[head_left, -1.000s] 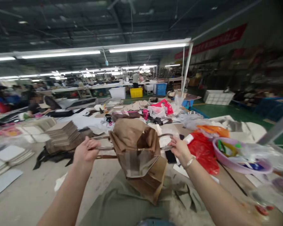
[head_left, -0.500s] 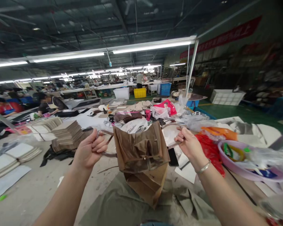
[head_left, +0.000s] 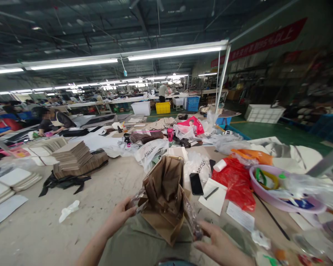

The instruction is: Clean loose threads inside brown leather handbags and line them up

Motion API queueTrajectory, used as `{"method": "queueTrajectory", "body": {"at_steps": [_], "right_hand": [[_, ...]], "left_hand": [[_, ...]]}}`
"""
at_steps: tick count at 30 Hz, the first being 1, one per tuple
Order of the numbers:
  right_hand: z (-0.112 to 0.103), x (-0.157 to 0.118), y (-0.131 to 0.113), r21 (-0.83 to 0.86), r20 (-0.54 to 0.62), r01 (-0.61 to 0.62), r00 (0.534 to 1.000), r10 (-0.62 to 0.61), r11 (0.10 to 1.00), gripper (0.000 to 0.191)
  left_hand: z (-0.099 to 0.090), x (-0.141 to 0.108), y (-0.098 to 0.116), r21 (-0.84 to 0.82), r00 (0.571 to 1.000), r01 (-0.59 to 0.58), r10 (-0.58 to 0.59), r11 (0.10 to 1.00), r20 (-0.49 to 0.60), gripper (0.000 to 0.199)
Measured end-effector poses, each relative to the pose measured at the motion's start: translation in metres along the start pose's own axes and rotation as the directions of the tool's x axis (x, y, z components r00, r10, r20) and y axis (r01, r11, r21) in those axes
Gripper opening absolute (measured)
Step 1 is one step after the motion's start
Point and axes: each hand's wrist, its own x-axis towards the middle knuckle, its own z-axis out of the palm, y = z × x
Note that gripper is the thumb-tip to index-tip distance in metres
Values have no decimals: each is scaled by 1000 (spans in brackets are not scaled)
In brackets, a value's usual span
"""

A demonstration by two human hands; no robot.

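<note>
A brown bag (head_left: pixel 163 184) stands with its mouth gaping toward me, its lower part resting on grey-green cloth (head_left: pixel 133 240). Strips wrapped in clear plastic, which look like its handles, stick out on both sides. My left hand (head_left: pixel 119 216) pinches the left wrapped handle (head_left: pixel 138 201) beside the bag's edge. On the other side, my right hand (head_left: pixel 215 238) has thumb and fingers around the lower end of the right wrapped handle (head_left: pixel 192 218). The inside of the bag shows creased brown lining.
Beyond the bag lie a phone (head_left: pixel 196 184), a pen on white paper (head_left: pixel 213 195) and a red plastic bag (head_left: pixel 233 181). A lilac basin (head_left: pixel 288 207) stands at right. Stacked brown panels (head_left: pixel 72 155) sit at left. A co-worker (head_left: pixel 55 120) sits at the far left.
Both hands have come down and nearer to me with the bag's handles. The bag has lowered and tipped, so its open mouth now shows instead of its front.
</note>
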Motion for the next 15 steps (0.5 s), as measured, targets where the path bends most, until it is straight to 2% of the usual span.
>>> {"method": "queueTrajectory", "body": {"at_steps": [2, 4, 7, 9, 12, 14, 15], "right_hand": [[13, -2, 4, 4, 36, -10, 999, 10, 1000, 13], [21, -1, 7, -28, 45, -18, 999, 19, 999, 15], [23, 0, 8, -135, 75, -39, 996, 50, 990, 16], [19, -2, 4, -171, 143, -39, 988, 64, 984, 19], [6, -8, -4, -209, 261, -45, 960, 100, 977, 23], [-5, -11, -12, -289, 268, -53, 954, 134, 956, 23], [-12, -10, -18, -342, 236, -50, 962, 137, 938, 22]], "left_hand": [[3, -4, -3, 68, 999, 0, 3, 998, -44, 52], [8, -4, 0, 154, 994, -40, 55, 987, -95, 58], [21, 4, 5, 316, 973, -107, 165, 943, -163, 51], [31, 13, 7, 401, 953, -75, 184, 913, -242, 50], [41, 24, 7, 440, 896, 60, 146, 896, -418, 61], [43, 30, 7, 458, 863, 76, 172, 885, -474, 67], [44, 32, 7, 485, 862, 47, 210, 873, -461, 68]]}}
